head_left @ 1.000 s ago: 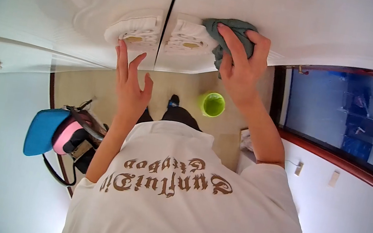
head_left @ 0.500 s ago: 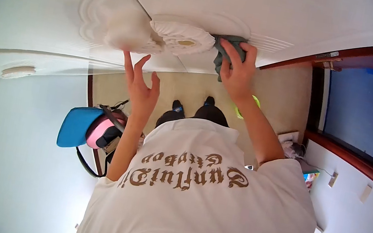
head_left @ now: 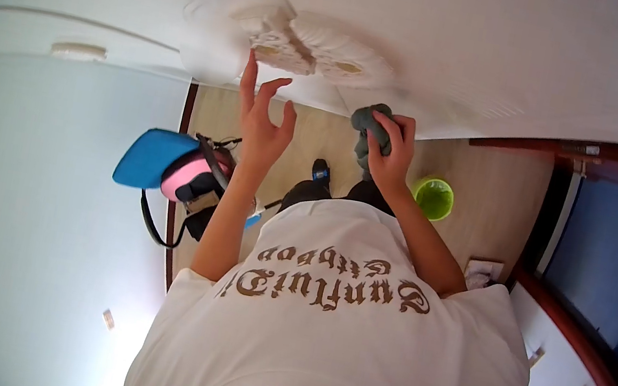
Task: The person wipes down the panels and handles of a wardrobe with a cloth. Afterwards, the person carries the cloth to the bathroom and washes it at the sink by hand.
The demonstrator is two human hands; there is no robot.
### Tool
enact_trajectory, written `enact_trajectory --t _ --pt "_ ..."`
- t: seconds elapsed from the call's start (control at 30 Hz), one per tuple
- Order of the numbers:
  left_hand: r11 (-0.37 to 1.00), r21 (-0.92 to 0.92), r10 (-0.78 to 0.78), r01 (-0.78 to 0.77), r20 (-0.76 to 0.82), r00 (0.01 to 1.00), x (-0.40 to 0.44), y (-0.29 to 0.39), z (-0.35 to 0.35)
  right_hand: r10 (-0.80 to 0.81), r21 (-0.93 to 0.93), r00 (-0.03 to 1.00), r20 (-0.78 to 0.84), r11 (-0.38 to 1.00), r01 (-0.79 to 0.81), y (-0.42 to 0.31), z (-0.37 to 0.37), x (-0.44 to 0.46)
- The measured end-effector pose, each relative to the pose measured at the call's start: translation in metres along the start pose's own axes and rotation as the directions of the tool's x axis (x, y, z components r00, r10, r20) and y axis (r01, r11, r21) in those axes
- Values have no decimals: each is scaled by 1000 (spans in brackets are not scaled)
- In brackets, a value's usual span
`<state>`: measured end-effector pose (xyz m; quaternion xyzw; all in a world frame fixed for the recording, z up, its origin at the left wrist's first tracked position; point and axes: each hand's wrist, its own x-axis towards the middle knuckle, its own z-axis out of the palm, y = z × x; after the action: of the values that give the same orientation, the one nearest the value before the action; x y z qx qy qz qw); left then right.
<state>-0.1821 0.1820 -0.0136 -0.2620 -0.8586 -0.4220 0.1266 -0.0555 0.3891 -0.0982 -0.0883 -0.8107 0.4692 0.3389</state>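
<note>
Two carved white ornaments with yellowish centres sit on the white panels, one on the left and one on the right, either side of a seam. My left hand holds nothing; its fingers are apart, with the index fingertip at the lower edge of the left ornament. Below the right ornament, my right hand grips a bunched grey-green cloth, which looks to be apart from the panel.
On the floor to the right stands a lime-green bin. A blue and pink item with black straps is at the left. A dark red door frame runs along the right, beside a blue-covered surface.
My right hand has come down from beside the right ornament with the cloth, towards my body. My left hand stays at the left ornament. The view has shifted.
</note>
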Motion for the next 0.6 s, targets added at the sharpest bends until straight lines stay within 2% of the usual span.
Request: enact_trajectory --t 0.03,0.07,0.13,0.17,0.2,0.23,0.27,0.33,0.4,0.47,0.53,0.6 --pt "1000 -21 2 -2 4 1000 -1 -1 -1 -87 3 996 4 996 87 -6 -3 0" --pt "999 -45 6 -6 9 1000 -1 -3 -1 -96 14 995 23 995 96 -15 -6 4" --pt "999 -42 -3 2 -33 999 -5 -7 -3 -331 -61 943 -29 942 329 -39 -12 16" --pt "980 -166 -109 112 26 994 -5 -5 -5 -341 -55 940 -13 939 340 -52 -12 26" --pt "933 -285 -202 221 95 975 -7 -6 -7 -387 -85 918 -89 921 381 -67 -9 36" --pt "915 -329 -197 233 139 971 -10 -11 -3 -434 -119 886 -161 900 419 -80 -7 46" --pt "909 -341 -210 239 120 970 -18 -18 0 -449 -116 882 -140 893 436 -90 -5 55" --pt "997 -79 37 -25 150 988 -36 -38 7 -631 -297 770 -89 755 585 -104 10 74" --pt "988 -151 -20 46 164 986 -58 -53 9 -694 -307 719 -34 692 654 -115 37 99" --pt "937 -266 -146 225 286 947 -84 -68 6 -752 -315 659 19 621 718 -118 75 117" --pt "914 -280 -206 292 300 932 -114 -90 -4 -768 -385 621 158 531 755 -120 115 126" --pt "898 -259 -231 355 408 883 -145 -121 -13 -814 -403 547 195 442 801 -103 145 122"
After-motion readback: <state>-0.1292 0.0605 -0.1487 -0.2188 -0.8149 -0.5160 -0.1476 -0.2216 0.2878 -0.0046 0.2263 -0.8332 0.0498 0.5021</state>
